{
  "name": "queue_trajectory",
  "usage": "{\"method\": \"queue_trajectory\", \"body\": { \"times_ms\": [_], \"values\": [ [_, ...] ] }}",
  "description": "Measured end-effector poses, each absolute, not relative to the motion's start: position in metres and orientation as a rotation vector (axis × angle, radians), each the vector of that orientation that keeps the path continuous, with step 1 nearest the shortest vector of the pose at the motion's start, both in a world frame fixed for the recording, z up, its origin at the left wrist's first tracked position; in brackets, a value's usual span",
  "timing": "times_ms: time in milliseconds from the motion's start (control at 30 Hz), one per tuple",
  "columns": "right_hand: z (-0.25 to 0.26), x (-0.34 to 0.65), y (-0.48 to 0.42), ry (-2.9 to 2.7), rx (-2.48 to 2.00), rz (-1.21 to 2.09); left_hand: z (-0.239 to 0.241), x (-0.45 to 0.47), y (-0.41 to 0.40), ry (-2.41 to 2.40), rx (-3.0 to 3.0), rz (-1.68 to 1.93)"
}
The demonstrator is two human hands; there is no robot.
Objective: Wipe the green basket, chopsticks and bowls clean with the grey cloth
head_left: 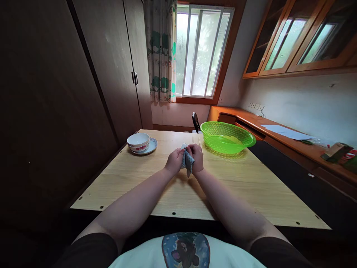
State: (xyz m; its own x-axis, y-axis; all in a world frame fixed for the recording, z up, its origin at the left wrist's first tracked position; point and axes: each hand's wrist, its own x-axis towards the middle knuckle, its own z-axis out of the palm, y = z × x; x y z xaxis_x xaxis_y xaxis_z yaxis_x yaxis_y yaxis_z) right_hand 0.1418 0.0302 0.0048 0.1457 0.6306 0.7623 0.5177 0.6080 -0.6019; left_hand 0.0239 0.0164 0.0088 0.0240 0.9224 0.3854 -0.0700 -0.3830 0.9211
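Over the middle of the table, my left hand (174,160) and my right hand (196,156) are closed close together. A grey-blue cloth (188,162) is gripped between them, its loose end hanging below the fingers. A small whitish thing (183,145) pokes out above the cloth; most of it is hidden, so its kind cannot be told. Just beyond my right hand lie thin light chopsticks (200,141). To the left, white bowls with a red floral pattern (138,140) sit stacked on a patterned plate (153,145).
A green perforated plastic basket (227,145) stands at the table's far right. The light wooden table (134,186) has dark holes along its edges. Beyond it are a dark chair (196,122) and an orange-brown desk (267,124) with paper sheets (287,131). A dark wardrobe (111,56) flanks the left side.
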Motion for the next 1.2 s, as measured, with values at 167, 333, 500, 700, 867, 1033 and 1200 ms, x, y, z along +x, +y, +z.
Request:
{"method": "queue_trajectory", "body": {
  "times_ms": [167, 333, 500, 700, 867, 1033, 1200],
  "values": [
    [-0.002, 0.148, 0.05, -1.358, -0.984, 0.439, 0.008, 0.021, 0.019, 0.81, 1.497, 1.346],
    [-0.004, 0.157, 0.061, -1.269, -0.966, 0.587, 0.004, 0.022, 0.018, 0.695, 1.481, 1.289],
    [-0.003, 0.159, 0.045, -1.52, -0.991, 0.273, -0.004, 0.024, 0.021, 0.774, 1.505, 1.382],
    [0.003, 0.154, 0.026, -1.889, -0.872, -0.072, -0.006, 0.027, 0.028, 0.759, 1.135, 1.534],
    [-0.002, 0.152, 0.031, -1.768, -0.939, -0.011, -0.002, 0.023, 0.032, 0.691, 0.97, 1.604],
    [-0.009, 0.147, 0.034, -1.733, -0.999, 0.126, 0.003, 0.015, 0.04, 0.684, 0.821, 1.749],
    [-0.018, 0.145, 0.041, -1.891, -1.124, 0.266, 0.006, 0.002, 0.051, 0.756, 0.756, 1.87]
  ]
}}
